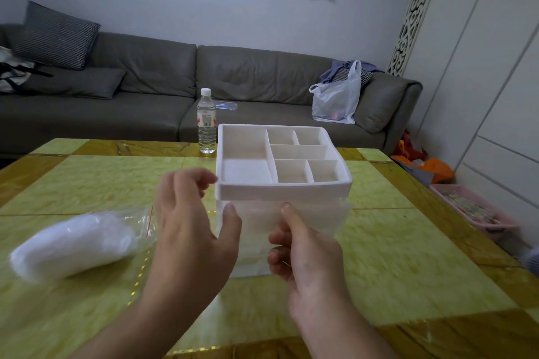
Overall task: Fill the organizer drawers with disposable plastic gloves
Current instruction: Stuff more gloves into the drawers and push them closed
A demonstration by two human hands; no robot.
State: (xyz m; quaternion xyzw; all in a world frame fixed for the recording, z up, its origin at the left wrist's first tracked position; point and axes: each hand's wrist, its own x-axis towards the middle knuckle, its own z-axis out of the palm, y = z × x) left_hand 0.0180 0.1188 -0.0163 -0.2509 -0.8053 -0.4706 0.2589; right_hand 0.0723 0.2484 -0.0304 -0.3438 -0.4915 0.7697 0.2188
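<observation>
A white organizer (280, 188) stands mid-table, its top tray split into several compartments; its drawer fronts are hidden. In front of it, my right hand (309, 253) pinches a thin translucent plastic glove (315, 216), thumb on top and fingers curled beneath. The glove spreads across the organizer's front. My left hand (189, 227) hovers at the organizer's front left corner with fingers loosely bent and its thumb at the glove's left edge. A clear zip bag of white gloves (73, 242) lies on the table to the left.
A water bottle (206, 121) stands at the far table edge behind the organizer. The yellow-green table (408, 256) is bare to the right. A grey sofa (145, 90) with a plastic bag (335, 99) lies beyond. A pink basket (478, 213) sits on the floor at right.
</observation>
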